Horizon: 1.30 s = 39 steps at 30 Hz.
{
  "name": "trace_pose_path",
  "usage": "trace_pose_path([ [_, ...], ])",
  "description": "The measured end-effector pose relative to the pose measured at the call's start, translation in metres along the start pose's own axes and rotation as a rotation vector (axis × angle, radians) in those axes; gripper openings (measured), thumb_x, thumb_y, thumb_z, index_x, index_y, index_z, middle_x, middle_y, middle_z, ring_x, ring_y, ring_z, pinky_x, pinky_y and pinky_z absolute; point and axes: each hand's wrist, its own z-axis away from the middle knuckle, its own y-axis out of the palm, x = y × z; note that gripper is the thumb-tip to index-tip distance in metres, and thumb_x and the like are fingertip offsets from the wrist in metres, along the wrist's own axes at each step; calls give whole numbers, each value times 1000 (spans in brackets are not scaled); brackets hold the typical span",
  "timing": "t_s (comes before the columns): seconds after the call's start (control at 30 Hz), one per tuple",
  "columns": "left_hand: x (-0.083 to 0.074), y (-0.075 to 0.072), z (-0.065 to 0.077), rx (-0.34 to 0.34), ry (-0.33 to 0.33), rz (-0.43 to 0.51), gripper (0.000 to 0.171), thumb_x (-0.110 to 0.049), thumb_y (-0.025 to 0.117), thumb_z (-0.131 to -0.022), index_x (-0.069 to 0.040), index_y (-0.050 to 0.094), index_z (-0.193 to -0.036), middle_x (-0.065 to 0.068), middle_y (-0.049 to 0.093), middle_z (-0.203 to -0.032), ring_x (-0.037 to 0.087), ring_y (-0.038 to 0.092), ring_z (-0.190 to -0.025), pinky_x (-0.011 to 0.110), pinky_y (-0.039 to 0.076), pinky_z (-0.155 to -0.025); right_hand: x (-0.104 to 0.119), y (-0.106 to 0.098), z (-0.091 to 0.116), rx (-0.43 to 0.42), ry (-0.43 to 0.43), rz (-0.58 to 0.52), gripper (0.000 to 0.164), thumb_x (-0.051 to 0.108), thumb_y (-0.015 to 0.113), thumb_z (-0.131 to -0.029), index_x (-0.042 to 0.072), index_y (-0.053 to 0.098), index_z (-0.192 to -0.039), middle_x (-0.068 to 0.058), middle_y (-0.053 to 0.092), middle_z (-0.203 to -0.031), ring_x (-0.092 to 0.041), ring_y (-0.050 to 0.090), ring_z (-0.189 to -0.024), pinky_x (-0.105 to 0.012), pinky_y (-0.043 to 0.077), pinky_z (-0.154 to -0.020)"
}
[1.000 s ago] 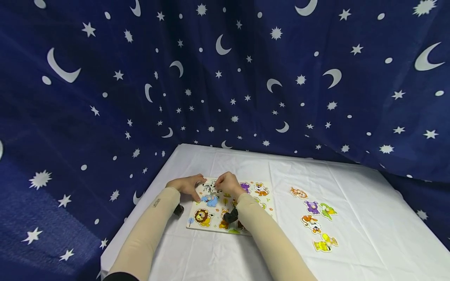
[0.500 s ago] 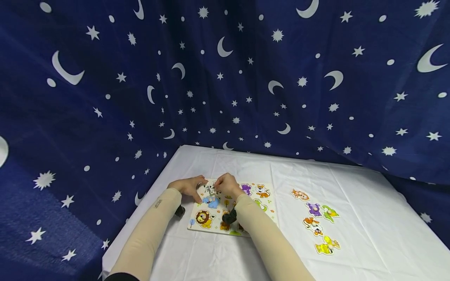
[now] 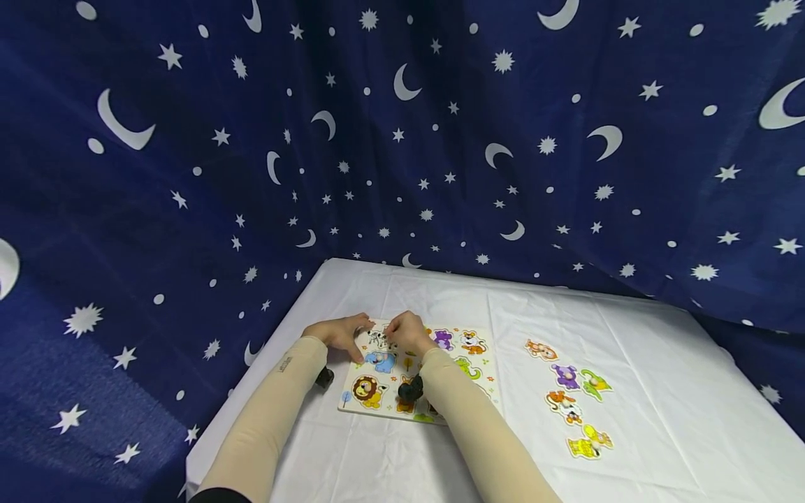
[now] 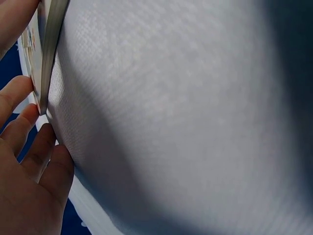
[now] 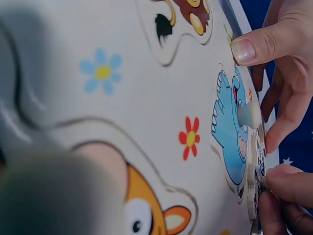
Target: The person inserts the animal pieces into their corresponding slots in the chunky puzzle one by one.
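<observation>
A flat animal puzzle board (image 3: 395, 374) lies on the white-covered table. The left hand (image 3: 336, 334) rests at its far left corner, thumb on the board's face. Its other fingers extend along the edge, as the left wrist view of the hand (image 4: 29, 181) shows. Near that corner, the right hand (image 3: 409, 332) pinches the knob of a black-and-white zebra piece (image 5: 254, 181). This piece looks slightly raised from the board; whether it sits in its recess I cannot tell. Beside it is a blue animal piece (image 5: 230, 127) with a knob. A lion (image 3: 367, 392) shows at the near left corner.
Loose knobbed pieces lie right of the board: an orange one (image 3: 541, 350), a purple one (image 3: 567, 376), a green one (image 3: 595, 384), a tiger (image 3: 564, 406) and a yellow giraffe (image 3: 589, 443). A dark blue star-and-moon curtain (image 3: 440, 175) hangs behind the table.
The head view has shifted slightly. Both hands keep nearly the same places at the board, with the right fingers still at the zebra piece.
</observation>
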Motion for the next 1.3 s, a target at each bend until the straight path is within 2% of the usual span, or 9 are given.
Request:
trace_pose_path([
  [0.37,-1,-1,1,-5,-15,-9,97,-16,91,-70,-16,42,-153,7,20,-168,32,16,-156,51,17,-126,-1,3,-4,-11,-12,3,6,-1,74,-85,2,79,-86,-8,77,-88,-16,66,-81,-27,56,-71],
  [0.6,-2,-3,0,-8,-31,-16,97,-18,91,-71,-19,41,-153,7,16,-169,31,14,-156,52,15,-126,2,1,-7,-27,-9,4,3,1,75,-84,2,78,-86,-9,75,-90,-19,65,-85,-32,56,-77],
  [0.87,-3,-3,0,3,-19,-4,97,-16,91,-70,-16,41,-154,7,18,-169,31,14,-156,51,15,-126,3,4,-11,-43,-21,26,7,0,78,-82,3,75,-76,-7,73,-80,-14,61,-73,-24,52,-65],
  [1.07,-2,-1,1,-2,-17,-10,97,-15,91,-70,-15,41,-154,8,20,-168,31,15,-156,50,15,-126,4,2,-14,-20,-71,50,15,-3,77,-79,6,73,-67,-3,70,-68,-14,60,-64,-24,51,-59],
  [1.3,-2,-1,1,-15,-29,-34,96,-18,91,-70,-17,42,-153,7,19,-168,31,16,-156,51,16,-126,9,4,-17,14,-97,73,10,-3,76,-80,2,75,-72,-7,72,-70,-12,59,-65,-22,50,-60],
])
